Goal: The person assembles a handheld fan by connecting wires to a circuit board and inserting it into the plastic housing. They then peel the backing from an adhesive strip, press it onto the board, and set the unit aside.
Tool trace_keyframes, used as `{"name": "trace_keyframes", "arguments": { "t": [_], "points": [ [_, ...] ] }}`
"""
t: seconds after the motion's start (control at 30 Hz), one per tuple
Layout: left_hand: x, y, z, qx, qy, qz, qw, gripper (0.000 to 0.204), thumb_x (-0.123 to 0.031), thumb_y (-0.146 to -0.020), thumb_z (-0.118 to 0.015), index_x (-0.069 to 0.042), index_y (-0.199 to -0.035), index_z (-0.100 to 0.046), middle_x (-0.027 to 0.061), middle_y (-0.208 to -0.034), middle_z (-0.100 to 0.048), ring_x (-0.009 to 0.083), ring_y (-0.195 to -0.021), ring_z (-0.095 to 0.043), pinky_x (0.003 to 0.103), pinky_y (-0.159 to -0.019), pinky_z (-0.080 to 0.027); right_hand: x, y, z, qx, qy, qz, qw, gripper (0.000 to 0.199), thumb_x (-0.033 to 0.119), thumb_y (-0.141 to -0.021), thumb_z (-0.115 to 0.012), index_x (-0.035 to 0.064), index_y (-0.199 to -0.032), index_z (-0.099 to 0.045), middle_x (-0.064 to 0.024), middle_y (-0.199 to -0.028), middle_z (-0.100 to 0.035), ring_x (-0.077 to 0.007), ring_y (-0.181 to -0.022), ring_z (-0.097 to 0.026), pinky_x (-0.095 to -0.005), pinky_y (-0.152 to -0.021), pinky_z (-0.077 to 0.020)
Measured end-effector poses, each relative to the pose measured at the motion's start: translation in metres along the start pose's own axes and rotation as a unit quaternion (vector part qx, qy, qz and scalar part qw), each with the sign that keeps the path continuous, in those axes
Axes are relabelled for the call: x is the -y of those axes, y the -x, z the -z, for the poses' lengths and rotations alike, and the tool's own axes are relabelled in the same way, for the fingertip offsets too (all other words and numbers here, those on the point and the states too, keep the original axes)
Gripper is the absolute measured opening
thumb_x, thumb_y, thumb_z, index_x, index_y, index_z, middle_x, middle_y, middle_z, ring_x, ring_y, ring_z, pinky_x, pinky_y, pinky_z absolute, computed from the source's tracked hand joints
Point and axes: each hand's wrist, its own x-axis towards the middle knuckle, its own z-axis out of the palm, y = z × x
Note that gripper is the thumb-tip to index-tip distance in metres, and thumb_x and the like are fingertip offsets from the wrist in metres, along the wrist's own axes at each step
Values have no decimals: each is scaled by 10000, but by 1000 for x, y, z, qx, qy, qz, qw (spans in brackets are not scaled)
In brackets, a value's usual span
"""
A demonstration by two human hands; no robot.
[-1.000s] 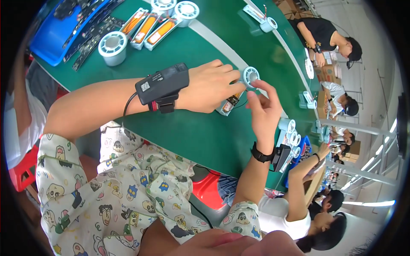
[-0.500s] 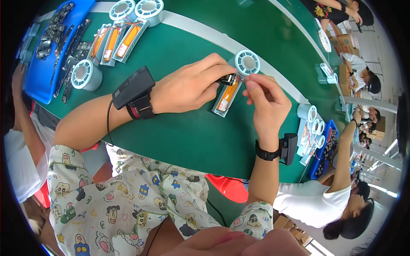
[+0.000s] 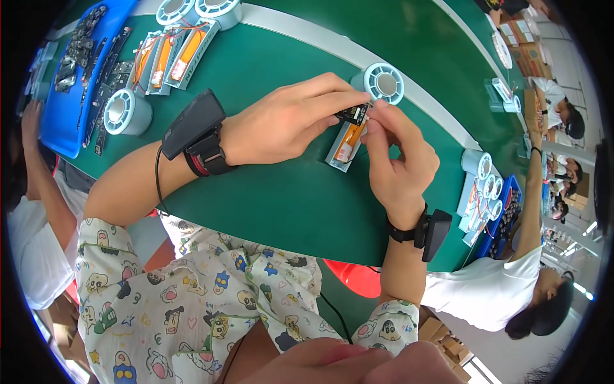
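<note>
My left hand (image 3: 284, 123) reaches in from the left, its fingers closed on the edge of a small black circuit board (image 3: 354, 114). The board sits over a pale blue housing that has a round, slotted end (image 3: 385, 84) and a narrow trough with an orange battery (image 3: 348, 142). At the board's right edge, my right hand (image 3: 404, 157) has its thumb and fingertips pinched together. A thin wire ran to these fingertips half a second ago; now they mostly hide what they hold. The housing lies on the green table (image 3: 275, 198).
At the left lie several similar housings (image 3: 185, 54), a separate round-ended one (image 3: 128, 112) and a blue tray (image 3: 54, 121) of black boards. More housings (image 3: 476, 164) and another blue tray (image 3: 510, 187) are at the right. A co-worker (image 3: 489, 288) sits nearby on the right.
My right fingertips have come up against the board's right edge, where they were a little apart with a wire. The left hand keeps its hold. The whole view has shifted slightly.
</note>
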Motion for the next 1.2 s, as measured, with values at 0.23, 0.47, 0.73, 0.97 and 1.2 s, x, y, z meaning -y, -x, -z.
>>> {"name": "trace_keyframes", "arguments": {
  "t": [0.23,0.47,0.73,0.97,1.2],
  "points": [
    [1,3,0,-3,-11,-10,1000,584,144,-868,-641,-12,-1423,-550,165,-1248,-580,339,-1094,-615,383,-885,-550,10,2,1,-18,-134,-130,982,307,-45,-933,-685,-5,-1235,-651,-130,-999,-769,-125,-688,-707,-219,-551,-525],
    [0,7,-4,-21,-94,-31,995,635,149,-830,-655,-33,-1429,-557,151,-1227,-582,331,-1045,-627,389,-872,-550,27,3,-5,-49,-164,-250,953,344,-22,-926,-705,2,-1261,-626,-127,-984,-767,-88,-653,-672,-211,-528,-504],
    [-4,7,-6,-20,-204,-75,976,704,117,-718,-670,-16,-1403,-578,148,-1164,-608,332,-993,-633,415,-847,-540,25,13,-14,-48,-22,-118,992,331,-6,-924,-716,0,-1242,-625,-119,-965,-762,-69,-657,-657,-200,-533,-494],
    [-1,8,2,-33,-207,-106,972,635,85,-685,-686,23,-1313,-613,147,-1096,-638,333,-976,-647,423,-858,-548,19,3,3,-39,12,-100,994,191,-39,-911,-703,7,-1096,-684,-97,-1045,-735,-49,-662,-622,-203,-524,-459],
    [-2,7,9,-38,-172,-83,981,531,91,-777,-664,23,-1301,-611,158,-1115,-642,342,-991,-655,416,-891,-550,20,-11,12,39,87,-78,992,213,-70,-890,-689,33,-1076,-704,-72,-977,-707,-86,-636,-615,-222,-539,-461]
  ]
}}
